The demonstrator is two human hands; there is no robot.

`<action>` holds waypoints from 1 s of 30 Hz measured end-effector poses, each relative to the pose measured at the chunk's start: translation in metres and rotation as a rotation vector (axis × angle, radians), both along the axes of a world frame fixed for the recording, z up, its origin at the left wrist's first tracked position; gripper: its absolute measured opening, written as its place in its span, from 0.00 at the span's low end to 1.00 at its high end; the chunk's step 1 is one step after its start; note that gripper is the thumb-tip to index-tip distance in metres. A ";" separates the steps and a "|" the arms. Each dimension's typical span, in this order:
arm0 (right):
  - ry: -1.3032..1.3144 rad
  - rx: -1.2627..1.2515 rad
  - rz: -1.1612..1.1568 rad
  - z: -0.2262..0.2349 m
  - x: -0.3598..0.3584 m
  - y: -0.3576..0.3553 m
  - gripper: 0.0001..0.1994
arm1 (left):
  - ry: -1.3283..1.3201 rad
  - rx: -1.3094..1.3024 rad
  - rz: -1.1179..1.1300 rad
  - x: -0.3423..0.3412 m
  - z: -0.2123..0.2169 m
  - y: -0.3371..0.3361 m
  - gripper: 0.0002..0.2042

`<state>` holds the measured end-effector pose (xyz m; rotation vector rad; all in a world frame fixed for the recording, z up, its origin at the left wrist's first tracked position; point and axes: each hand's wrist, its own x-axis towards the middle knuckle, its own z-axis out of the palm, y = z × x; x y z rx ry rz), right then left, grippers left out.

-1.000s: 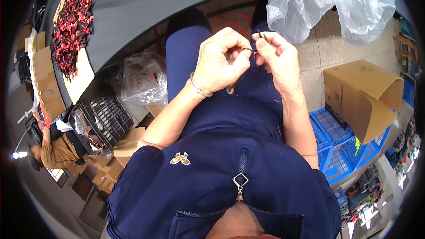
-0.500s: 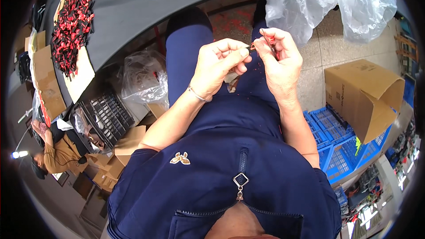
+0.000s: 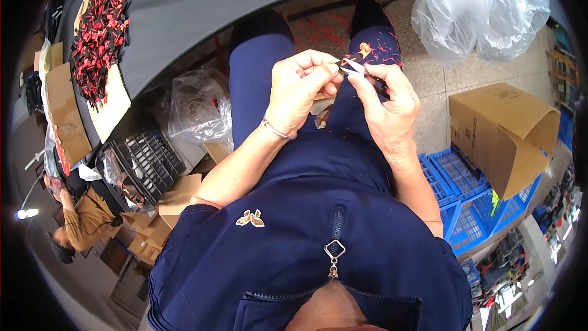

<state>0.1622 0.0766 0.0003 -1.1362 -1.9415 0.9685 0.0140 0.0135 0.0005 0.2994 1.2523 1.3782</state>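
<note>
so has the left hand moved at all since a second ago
Yes, slightly. The left hand has shifted up, toward the grey table edge, staying against the right hand over the lap.

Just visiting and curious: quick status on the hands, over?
Left hand and right hand raised over lap, both pinching one small black-and-orange piece. Nothing blocking; clear plastic bag hangs off to the right.

small black-orange piece [image 3: 354, 56] mostly hidden between fingertips of left hand [image 3: 301, 89] and right hand [image 3: 386, 113]; kind unclear.
</note>
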 end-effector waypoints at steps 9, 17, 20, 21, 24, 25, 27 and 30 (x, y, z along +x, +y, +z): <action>-0.053 0.115 -0.018 -0.001 0.000 0.003 0.10 | 0.122 -0.018 -0.043 -0.003 0.005 0.004 0.04; -0.052 0.259 0.017 -0.006 0.008 0.009 0.10 | 0.251 -0.018 -0.118 -0.007 0.012 0.010 0.05; -0.128 0.398 0.077 -0.006 0.010 0.014 0.11 | 0.194 -0.064 -0.237 -0.021 0.011 0.013 0.05; -0.166 0.463 0.112 -0.004 0.010 0.016 0.11 | 0.166 -0.083 -0.298 -0.027 0.009 0.014 0.05; -0.226 0.537 0.182 0.003 0.010 0.022 0.11 | 0.106 -0.116 -0.379 -0.037 0.006 0.017 0.04; -0.226 0.535 0.184 0.003 0.011 0.023 0.11 | 0.018 -0.096 -0.387 -0.039 0.003 0.018 0.04; -0.233 0.497 0.225 0.002 0.011 0.027 0.10 | -0.071 -0.078 -0.395 -0.041 -0.001 0.017 0.04; -0.075 0.143 0.152 -0.004 0.007 0.025 0.08 | -0.174 -0.089 -0.352 -0.041 -0.007 0.015 0.05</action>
